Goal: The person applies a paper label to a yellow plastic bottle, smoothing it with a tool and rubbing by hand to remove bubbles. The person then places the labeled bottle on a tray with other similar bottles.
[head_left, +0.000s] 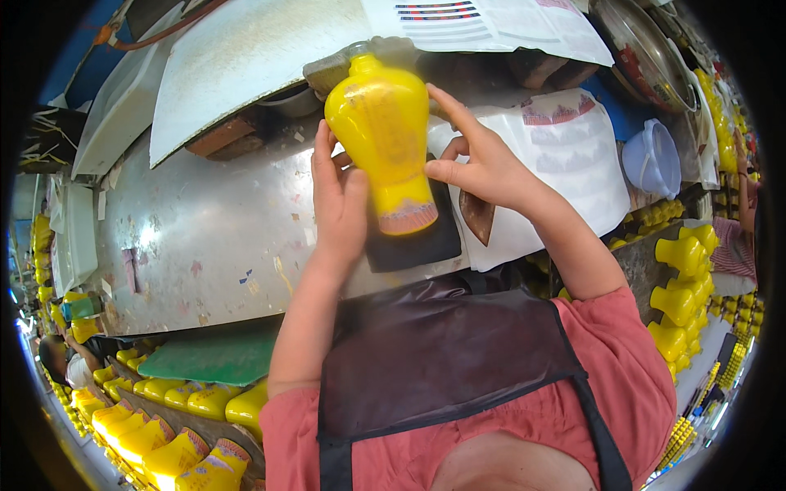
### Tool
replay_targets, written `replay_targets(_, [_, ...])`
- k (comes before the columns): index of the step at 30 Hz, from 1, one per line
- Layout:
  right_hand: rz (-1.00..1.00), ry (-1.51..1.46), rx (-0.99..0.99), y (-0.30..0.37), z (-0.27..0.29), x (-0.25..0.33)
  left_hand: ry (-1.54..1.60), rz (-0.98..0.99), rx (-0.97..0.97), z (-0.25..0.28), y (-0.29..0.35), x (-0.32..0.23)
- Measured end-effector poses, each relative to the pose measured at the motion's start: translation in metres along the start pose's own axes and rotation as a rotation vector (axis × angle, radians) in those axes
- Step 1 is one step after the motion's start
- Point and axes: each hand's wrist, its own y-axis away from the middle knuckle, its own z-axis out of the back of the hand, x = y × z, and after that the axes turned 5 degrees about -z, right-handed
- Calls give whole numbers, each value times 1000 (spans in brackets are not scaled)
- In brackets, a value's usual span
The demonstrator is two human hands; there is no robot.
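Observation:
A glossy yellow vase (pixel 385 123) lies with its narrow neck away from me, leaning on a grey lumpy support (pixel 327 75). Its foot, banded in pink and grey pattern, lies over a black pad (pixel 409 252). My left hand (pixel 337 192) cups the vase's left side, some fingertips hidden behind it. On the other side, my right hand (pixel 483 155) grips it with the index finger up at the shoulder and the thumb lower down. Just below the right palm is a brown pointed flat piece (pixel 476 217); whether the hand holds it cannot be told.
The worn metal tabletop (pixel 196 237) carries paper scraps. White printed sheets (pixel 565 164) lie to the right, near a pale blue bucket (pixel 652 159). A white board (pixel 262 49) spans the back over bricks. Many yellow vases (pixel 176 454) stand on racks at both sides; a green board (pixel 209 356) lies at lower left.

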Motion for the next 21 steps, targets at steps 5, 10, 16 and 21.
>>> replay_targets(5, [-46, -145, -11, -1, -9, 8, -41, 39, -103, -12, -4, 2])
replay_targets(10, [-93, -219, 102, 2, -9, 12, -29, 63, -70, -8, -3, -4])
replay_targets(16, [-2, -125, -7, -3, -19, -1, -382, -35, -22, -8, -6, -1])
replay_targets(21, [58, -202, 0, -5, -29, -7, -370, -9, 5, -6, -7, 0])
